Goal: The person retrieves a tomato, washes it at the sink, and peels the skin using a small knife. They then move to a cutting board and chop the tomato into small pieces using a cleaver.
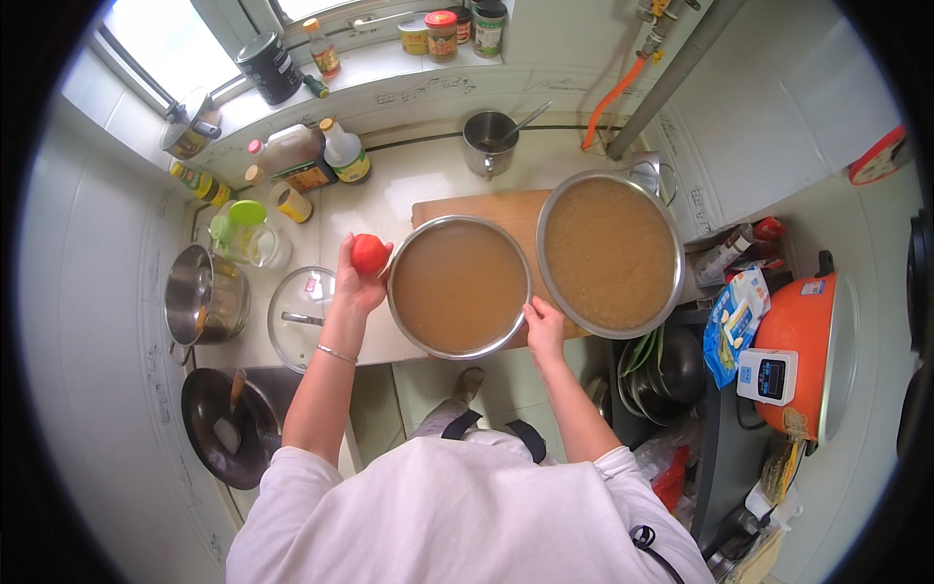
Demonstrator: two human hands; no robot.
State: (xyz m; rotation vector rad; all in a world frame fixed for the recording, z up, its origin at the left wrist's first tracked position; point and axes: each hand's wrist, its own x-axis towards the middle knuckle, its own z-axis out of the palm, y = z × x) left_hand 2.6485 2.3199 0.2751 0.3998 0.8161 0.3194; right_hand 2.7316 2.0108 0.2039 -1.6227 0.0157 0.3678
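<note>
My left hand (363, 281) holds a red round thing (369, 253), possibly a tomato, in its upturned palm, close to the left rim of a round metal basin (460, 288). That basin is full of cloudy brown liquid and overlaps the front of a wooden board (481, 205). With its fingers and thumb, my right hand (543, 325) grips the basin's right rim. A larger metal basin (611, 255) of brown liquid with a grainy surface sits to the right, partly over the board.
Left of my hands are a glass lid (298, 306), a steel pot (219, 296) and a wok (219, 431). Behind stand sauce bottles (346, 157) and a steel pot with a utensil (490, 146). An orange cooker (799, 328) and a blue packet (735, 321) are at the right.
</note>
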